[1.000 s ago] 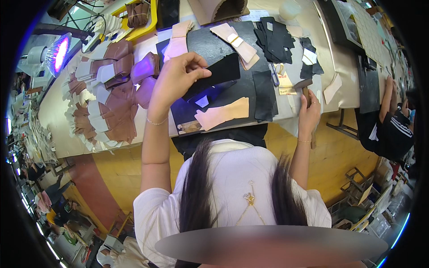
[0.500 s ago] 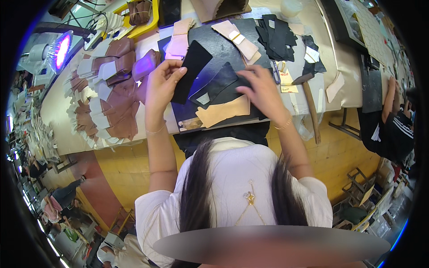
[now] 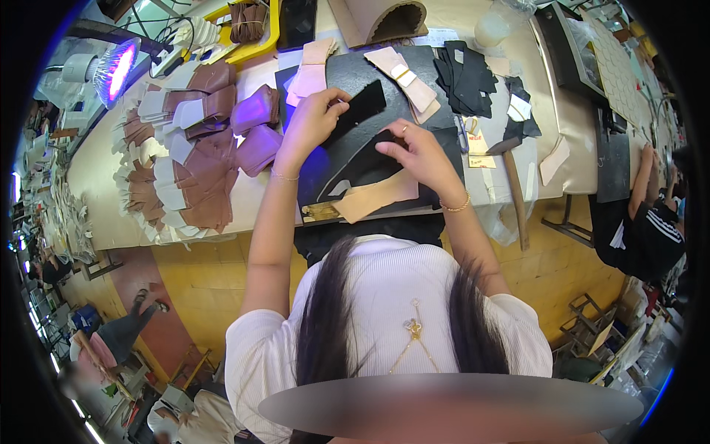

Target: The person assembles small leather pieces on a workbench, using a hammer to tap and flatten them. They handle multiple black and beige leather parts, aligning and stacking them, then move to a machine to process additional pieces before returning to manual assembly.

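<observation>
A dark rectangular work board (image 3: 347,65) lies on the table in front of me. My left hand (image 3: 318,124) pinches a black leather piece (image 3: 364,107) by its left end, tilted over the board. Just to the right, my right hand (image 3: 420,154) has its thumb and fingers closed on the upper edge of a second black piece (image 3: 362,169), its lower part near the board. Below that piece lies a tan leather piece (image 3: 376,198) with wavy ends, close to the board's front edge.
Brown leather pieces (image 3: 203,181) lie fanned in rows at left, beside a lit lamp (image 3: 117,72). Banded beige pieces (image 3: 405,80) and a black stack (image 3: 464,78) lie behind. A wooden-handled hammer (image 3: 515,196) overhangs the table's front edge at right.
My left hand has moved right, and its black piece has swung from steep to a flatter slant. My right hand has come down and left, closing on the second black piece and lifting its edge.
</observation>
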Demonstrator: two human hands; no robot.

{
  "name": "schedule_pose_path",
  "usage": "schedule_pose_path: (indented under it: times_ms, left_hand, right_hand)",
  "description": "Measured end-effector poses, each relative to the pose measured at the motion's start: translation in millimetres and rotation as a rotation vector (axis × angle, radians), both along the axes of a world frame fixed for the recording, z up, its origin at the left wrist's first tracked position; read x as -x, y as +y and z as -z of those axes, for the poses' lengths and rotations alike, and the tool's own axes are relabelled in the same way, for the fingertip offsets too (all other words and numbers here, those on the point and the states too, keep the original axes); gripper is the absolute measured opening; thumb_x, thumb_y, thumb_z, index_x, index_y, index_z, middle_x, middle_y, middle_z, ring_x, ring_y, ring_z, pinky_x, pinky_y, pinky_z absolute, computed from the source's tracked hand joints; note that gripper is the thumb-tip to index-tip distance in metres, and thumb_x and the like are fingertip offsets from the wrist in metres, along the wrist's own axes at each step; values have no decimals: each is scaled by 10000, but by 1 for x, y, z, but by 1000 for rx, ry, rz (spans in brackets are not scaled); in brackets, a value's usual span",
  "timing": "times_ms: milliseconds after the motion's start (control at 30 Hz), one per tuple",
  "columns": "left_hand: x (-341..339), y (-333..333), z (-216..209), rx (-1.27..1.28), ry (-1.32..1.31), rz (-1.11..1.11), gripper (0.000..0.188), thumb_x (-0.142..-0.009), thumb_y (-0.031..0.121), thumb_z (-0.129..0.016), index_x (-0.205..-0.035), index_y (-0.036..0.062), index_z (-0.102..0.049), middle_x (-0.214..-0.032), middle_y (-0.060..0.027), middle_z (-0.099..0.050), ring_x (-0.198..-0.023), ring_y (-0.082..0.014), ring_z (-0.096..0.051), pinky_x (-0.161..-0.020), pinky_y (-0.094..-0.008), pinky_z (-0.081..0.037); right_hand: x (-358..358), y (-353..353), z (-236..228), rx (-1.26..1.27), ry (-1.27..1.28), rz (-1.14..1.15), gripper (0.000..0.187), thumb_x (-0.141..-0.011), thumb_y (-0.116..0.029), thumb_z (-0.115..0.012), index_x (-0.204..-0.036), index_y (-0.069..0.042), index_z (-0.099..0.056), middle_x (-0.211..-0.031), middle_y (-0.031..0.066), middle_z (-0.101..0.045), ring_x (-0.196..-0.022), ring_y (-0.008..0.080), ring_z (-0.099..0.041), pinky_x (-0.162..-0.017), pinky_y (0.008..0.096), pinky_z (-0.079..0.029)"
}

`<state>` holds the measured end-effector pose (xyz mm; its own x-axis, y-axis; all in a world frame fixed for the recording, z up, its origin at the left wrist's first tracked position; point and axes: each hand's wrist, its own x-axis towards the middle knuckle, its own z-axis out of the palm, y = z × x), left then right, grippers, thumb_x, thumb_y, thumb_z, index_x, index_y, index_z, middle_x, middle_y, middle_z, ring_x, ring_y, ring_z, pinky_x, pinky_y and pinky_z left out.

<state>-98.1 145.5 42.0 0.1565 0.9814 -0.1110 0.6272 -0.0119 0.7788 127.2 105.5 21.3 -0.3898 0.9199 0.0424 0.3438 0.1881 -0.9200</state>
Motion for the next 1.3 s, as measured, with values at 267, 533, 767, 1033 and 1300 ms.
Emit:
schedule_pose_path:
  times_ms: [267, 533, 767, 1033, 1300]
  left_hand:
    - [3, 7, -2, 314, -323, 132, 310, -945, 240, -668, -1074, -42, -686, -916, -50, -699, -847, -122, -630, -811, -271, -497]
    - [-8, 28, 12, 127, -9, 167, 267, -837, 147, -723, -1052, -11, -713, -862, -112, -728, -774, -162, -661, -738, -301, -512]
    - [-9, 27, 16, 26, 107, 69, 268, -846, 163, -701, -1059, 2, -709, -933, -158, -729, -854, -258, -699, -784, -343, -526]
    - [-17, 32, 18, -325, 353, 171, 268, -815, 163, -720, -1058, 51, -713, -944, -141, -688, -912, -325, -651, -817, -408, -496]
    - [-19, -63, 6, -318, 198, 416, 303, -834, 216, -735, -1093, 67, -686, -1211, -120, -607, -1175, -324, -539, -982, -446, -434]
  right_hand:
    - [-7, 41, -7, 100, -113, 153, 262, -896, -256, -725, -894, -16, -621, -700, 15, -571, -616, 89, -526, -583, 256, -456]
    - [-29, 2, -10, -146, -158, 293, 380, -776, -251, -802, -1034, -23, -642, -966, 118, -590, -804, 237, -613, -737, 366, -503]
    - [14, -54, -6, -235, -568, -1, 418, -741, -249, -793, -1085, -94, -614, -984, 74, -555, -951, 258, -538, -816, 394, -398]
    - [8, -42, -9, -253, -472, -132, 339, -723, -193, -791, -1012, -124, -627, -1000, 65, -554, -956, 261, -545, -831, 403, -396]
    - [-77, -10, -5, -281, -496, 296, 330, -756, -96, -770, -1067, -66, -663, -1108, 124, -596, -1000, 322, -583, -883, 410, -476]
